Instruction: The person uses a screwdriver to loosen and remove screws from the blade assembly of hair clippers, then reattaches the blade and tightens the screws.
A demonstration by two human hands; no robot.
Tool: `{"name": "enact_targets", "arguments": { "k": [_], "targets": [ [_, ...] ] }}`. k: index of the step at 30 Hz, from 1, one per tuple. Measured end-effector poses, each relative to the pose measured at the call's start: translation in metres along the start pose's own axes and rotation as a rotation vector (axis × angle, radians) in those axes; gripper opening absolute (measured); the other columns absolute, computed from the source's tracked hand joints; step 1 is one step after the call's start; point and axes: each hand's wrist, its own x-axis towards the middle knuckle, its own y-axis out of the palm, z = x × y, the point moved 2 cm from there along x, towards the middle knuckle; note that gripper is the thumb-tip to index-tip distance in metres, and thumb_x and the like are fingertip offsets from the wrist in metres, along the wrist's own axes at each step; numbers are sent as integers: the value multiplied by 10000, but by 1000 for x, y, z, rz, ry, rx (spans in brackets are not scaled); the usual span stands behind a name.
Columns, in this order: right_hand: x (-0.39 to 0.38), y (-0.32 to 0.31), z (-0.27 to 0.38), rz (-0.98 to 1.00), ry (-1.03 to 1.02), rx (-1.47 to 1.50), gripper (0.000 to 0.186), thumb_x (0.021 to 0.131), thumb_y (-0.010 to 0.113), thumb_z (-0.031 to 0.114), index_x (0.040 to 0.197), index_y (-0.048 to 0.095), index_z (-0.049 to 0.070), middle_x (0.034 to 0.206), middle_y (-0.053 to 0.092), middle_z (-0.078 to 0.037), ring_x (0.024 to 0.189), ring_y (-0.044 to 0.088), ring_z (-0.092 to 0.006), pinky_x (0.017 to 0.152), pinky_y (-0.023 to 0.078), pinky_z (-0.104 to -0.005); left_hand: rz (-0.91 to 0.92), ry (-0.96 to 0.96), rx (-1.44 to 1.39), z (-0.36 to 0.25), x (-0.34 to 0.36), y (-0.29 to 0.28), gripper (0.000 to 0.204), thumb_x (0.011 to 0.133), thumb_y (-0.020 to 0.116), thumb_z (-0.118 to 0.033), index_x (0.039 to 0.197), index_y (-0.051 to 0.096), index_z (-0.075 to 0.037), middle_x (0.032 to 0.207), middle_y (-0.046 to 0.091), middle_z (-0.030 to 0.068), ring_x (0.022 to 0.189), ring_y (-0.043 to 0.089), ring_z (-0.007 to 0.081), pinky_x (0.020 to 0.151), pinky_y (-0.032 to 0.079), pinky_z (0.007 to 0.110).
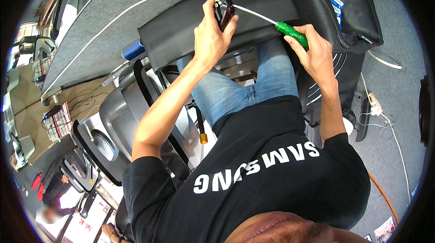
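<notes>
Green-handled screwdriver (291, 34) with a slim metal shaft, its tip right beside a dark, glossy clipper (224, 14) with a silvery metal head.
On my remote feed, the left hand (213, 41) has its fingers grasping the clipper, head up, over a black, rectangular padded panel (172, 30); the right hand (318, 55) has its fingers wrapped around the green handle, the shaft slanting up and left. I can't tell whether its tip touches the clipper.
</notes>
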Motion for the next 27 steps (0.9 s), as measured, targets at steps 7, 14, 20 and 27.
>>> {"name": "enact_targets", "arguments": {
  "k": [7, 14, 20, 27],
  "targets": [
    [-9, 28, -39, 245, 537, 486, 382, 1073, 654, 406, 1044, 638, 26, 697, 567, -66, 619, 513, -106, 586, 431, -296, 50, 14, 43, 4, 1, 1, 661, 999, 739, -348, 1475, 359, -88, 1031, 746, 279, 928, 766, 465, 779, 620, 505],
    [0, 18, -6, 50, 86, 4, 311, 988, 771, 286, 1040, 620, 19, 785, 695, -153, 742, 734, -321, 645, 520, -391, 85, -8, 98, 6, 0, 2, 619, 994, 738, -315, 1456, 392, -90, 1062, 742, 288, 966, 755, 474, 806, 614, 510],
    [0, 29, -15, 133, 222, 277, 292, 1069, 671, 288, 984, 659, 8, 709, 641, -83, 627, 622, -198, 608, 467, -325, 109, -6, 110, 7, 2, 1, 626, 992, 739, -312, 1460, 383, -96, 1077, 741, 289, 978, 752, 476, 813, 612, 520],
    [-5, 43, -14, 161, 247, 390, 334, 1007, 768, 297, 1040, 592, 16, 779, 672, -81, 679, 634, -175, 656, 507, -338, 135, 4, 142, 9, -1, 4, 632, 989, 737, -315, 1463, 380, -99, 1100, 740, 297, 983, 749, 482, 809, 613, 527]
  ]
}}
